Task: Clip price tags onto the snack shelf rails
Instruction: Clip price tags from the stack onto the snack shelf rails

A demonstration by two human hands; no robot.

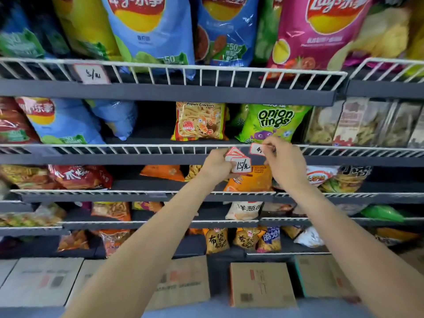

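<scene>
My right hand pinches a white, red-edged price tag against the white wire rail of the second shelf, just below the green onion rings bag. My left hand is a little to the left and lower, gripping a small stack of price tags; the front one reads 15. Another handwritten tag hangs on the top shelf rail at the left.
Large chip bags fill the top shelf. A prawn crackers bag stands left of the onion rings. Lower shelves hold small snack packs. Cardboard boxes line the floor below. A second shelf unit begins at the right.
</scene>
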